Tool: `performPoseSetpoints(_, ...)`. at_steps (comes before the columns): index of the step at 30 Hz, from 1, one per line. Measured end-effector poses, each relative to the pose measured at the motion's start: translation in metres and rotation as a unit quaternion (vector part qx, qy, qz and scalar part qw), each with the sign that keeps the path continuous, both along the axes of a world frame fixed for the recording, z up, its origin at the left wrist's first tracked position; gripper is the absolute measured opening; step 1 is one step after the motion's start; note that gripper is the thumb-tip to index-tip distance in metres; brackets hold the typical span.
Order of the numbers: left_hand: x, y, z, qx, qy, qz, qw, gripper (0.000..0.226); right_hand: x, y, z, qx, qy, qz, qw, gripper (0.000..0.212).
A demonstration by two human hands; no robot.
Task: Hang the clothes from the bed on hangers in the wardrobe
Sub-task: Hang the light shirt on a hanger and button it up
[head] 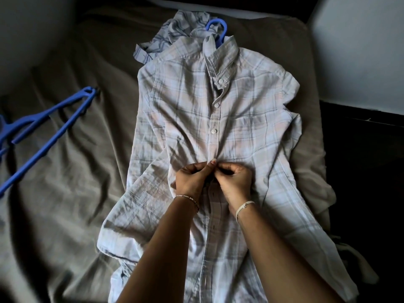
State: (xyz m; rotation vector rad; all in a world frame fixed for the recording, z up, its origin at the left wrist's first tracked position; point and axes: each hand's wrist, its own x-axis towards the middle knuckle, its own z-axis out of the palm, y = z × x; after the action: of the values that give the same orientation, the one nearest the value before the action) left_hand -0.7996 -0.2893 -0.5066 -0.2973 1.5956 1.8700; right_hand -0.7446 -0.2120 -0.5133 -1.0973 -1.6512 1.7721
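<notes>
A pale plaid shirt [240, 106] lies face up on the bed [76, 182], with a blue hanger [215, 26] tucked into its collar and only the hook showing. The left hand [192, 180] and right hand [236, 180] both pinch the button placket at mid-shirt, seemingly at a button hidden under the fingers. Two spare hangers [50, 127] lie on the sheet to the left, well apart from the shirt

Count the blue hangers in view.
2 for sure. The collar hanger sits inside the plaid shirt, hook poking out; the left hanger lies on the bed, cut by the frame edge. Its extra bars may be a third hanger stacked there.
</notes>
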Motion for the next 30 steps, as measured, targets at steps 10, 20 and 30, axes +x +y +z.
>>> performPoseSetpoints(10,-0.004,0.000,-0.005,-0.017,0.010,0.008,1.000,0.018,0.001,-0.002,0.001,-0.023,0.033,0.019,0.999,0.013)
performPoseSetpoints(20,-0.008,-0.009,-0.005,0.077,-0.022,-0.047,0.996,0.013,0.001,0.008,0.008,-0.149,0.045,0.050,0.986,0.010)
performPoseSetpoints(30,0.013,-0.011,0.001,-0.175,0.208,-0.029,0.962,0.019,0.015,-0.011,-0.002,0.054,-0.002,0.089,0.995,0.032)
